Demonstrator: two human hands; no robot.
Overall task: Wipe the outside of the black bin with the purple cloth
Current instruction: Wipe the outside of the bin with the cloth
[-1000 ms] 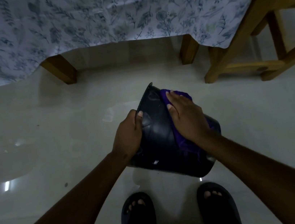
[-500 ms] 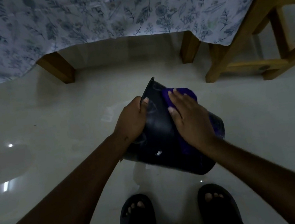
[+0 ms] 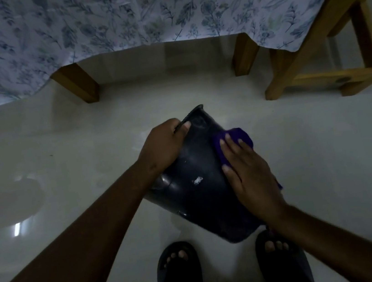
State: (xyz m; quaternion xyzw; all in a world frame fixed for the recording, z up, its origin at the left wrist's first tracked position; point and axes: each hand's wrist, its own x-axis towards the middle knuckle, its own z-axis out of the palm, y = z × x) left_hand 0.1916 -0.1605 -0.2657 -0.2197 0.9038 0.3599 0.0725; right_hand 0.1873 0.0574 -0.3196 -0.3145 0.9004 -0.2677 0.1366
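The black bin (image 3: 197,177) is tilted on its side above the pale floor, its rim pointing away from me. A white smear marks its wall. My left hand (image 3: 164,146) grips the rim at the bin's upper left. My right hand (image 3: 247,175) lies flat on the purple cloth (image 3: 239,137), pressing it against the bin's right side. Most of the cloth is hidden under my palm; a bunched end shows past my fingertips and a small corner shows by my wrist.
A table with wooden legs (image 3: 76,84) and a floral tablecloth (image 3: 138,13) stands ahead. A wooden chair (image 3: 325,49) is at the right. My feet in dark sandals (image 3: 178,261) are just below the bin. Glossy floor (image 3: 39,161) extends to the left.
My right hand has slid the cloth down and to the right along the bin's side. The bin has turned a little, and my left hand has shifted up along the rim.
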